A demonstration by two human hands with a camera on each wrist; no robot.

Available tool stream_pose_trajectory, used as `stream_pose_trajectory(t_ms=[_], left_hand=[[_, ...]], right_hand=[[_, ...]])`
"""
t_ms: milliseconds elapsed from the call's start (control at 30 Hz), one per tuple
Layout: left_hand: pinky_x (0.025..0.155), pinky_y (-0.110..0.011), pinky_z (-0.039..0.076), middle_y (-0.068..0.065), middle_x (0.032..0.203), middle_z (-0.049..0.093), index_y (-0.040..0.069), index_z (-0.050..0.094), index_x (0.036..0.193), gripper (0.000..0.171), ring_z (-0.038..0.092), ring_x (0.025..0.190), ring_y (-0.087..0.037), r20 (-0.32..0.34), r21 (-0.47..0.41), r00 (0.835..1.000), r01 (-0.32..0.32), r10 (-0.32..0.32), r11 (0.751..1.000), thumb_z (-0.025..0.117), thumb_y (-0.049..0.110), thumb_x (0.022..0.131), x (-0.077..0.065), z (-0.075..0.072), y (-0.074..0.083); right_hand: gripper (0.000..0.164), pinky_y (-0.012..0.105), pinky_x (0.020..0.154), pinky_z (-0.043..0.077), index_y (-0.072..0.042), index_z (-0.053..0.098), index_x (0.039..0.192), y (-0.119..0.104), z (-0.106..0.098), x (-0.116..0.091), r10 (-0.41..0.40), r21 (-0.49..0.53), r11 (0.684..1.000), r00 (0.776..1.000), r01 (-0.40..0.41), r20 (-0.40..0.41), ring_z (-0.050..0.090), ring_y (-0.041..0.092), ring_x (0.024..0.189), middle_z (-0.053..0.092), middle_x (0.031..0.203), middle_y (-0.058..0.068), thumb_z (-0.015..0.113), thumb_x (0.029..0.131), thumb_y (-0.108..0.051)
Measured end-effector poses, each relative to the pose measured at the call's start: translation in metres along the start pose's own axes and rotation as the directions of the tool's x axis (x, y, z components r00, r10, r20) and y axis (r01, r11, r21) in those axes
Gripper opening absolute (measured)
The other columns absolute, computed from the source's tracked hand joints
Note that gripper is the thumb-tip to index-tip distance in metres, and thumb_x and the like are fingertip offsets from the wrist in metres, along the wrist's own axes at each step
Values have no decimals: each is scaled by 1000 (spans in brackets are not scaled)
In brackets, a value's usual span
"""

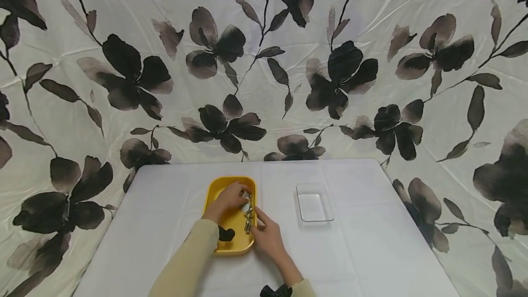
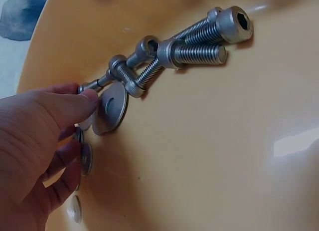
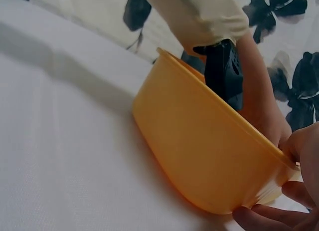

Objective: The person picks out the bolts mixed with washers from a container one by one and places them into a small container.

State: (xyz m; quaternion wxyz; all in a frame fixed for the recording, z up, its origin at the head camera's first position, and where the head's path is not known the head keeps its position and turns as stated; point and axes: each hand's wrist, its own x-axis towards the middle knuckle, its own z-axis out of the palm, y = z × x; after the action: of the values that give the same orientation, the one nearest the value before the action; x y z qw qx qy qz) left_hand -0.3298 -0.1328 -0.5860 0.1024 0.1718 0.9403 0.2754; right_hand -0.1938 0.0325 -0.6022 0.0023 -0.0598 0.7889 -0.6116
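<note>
left grip (image 1: 228, 200) at far washers (image 2: 112, 120), hold unclear; right grip (image 1: 269, 238) clasps tray (image 3: 194, 136); tugging could tip it, shifting bolts (image 2: 232, 26)

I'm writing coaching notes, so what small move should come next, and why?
Probably the left hand should pinch the large flat washer and lift it slightly: the washer lies right beside its thumb, and the right hand holds the side of the yellow tray, which should keep it steady.
</note>
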Motion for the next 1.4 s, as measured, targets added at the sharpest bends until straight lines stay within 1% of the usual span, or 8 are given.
stream_pose_trajectory(t_ms=[267,533,667,833,900,1033,1167,1400], left_hand=[[91,-41,43,-5,107,60,17,73,109,24,54,98,-24,27,29,997,-68,67,997,73,12,86,-4,-1,-2],[78,-33,44,0,94,52,21,73,97,13,50,82,-14,46,5,995,-90,89,996,76,18,85,-3,4,-11],[83,-37,43,0,96,52,25,73,96,17,49,88,-18,80,-13,992,-99,99,995,77,15,83,-5,5,-12],[93,-41,41,1,98,55,25,72,89,13,52,101,-24,95,38,986,-142,138,989,76,14,84,-6,2,-9],[98,-41,40,4,97,57,24,71,86,10,52,110,-24,98,63,985,-148,142,987,75,15,83,-6,1,-7],[94,-42,42,4,93,58,25,71,84,17,54,105,-23,109,65,986,-135,128,989,71,8,79,-7,-2,-3],[90,-51,38,6,98,55,32,74,84,29,50,95,-17,116,37,989,-100,96,994,69,5,77,-7,-5,0],[90,-38,41,2,99,57,23,75,94,20,50,92,-18,122,77,987,-117,107,990,75,8,82,-8,-9,-1]], right_hand=[[58,26,64,54,-11,48,144,0,-1,-2,-8,20,1000,1000,8,11,68,24,95,52,137,21,62,88,-5],[59,27,62,54,-11,46,145,1,0,-5,16,49,999,999,-17,30,68,22,94,52,136,21,60,88,-6],[58,26,62,54,-12,46,145,3,1,-6,32,52,998,999,-34,37,68,22,94,52,137,20,60,89,-6],[57,26,61,54,-13,47,145,3,0,-6,17,29,999,999,-18,29,68,20,93,53,137,19,60,90,-6],[57,26,61,53,-13,46,145,3,-1,-6,16,18,1000,999,-17,31,68,20,93,53,137,19,60,90,-7],[57,26,61,53,-13,45,146,3,-1,-4,19,24,1000,999,-20,49,68,20,93,52,137,19,60,91,-7],[57,26,59,53,-15,46,146,3,-3,-3,11,40,999,999,-13,44,69,23,90,54,136,19,60,91,-7],[58,30,57,53,-13,45,146,3,-4,-3,10,71,997,998,-15,62,69,25,88,52,137,20,60,91,-7]])
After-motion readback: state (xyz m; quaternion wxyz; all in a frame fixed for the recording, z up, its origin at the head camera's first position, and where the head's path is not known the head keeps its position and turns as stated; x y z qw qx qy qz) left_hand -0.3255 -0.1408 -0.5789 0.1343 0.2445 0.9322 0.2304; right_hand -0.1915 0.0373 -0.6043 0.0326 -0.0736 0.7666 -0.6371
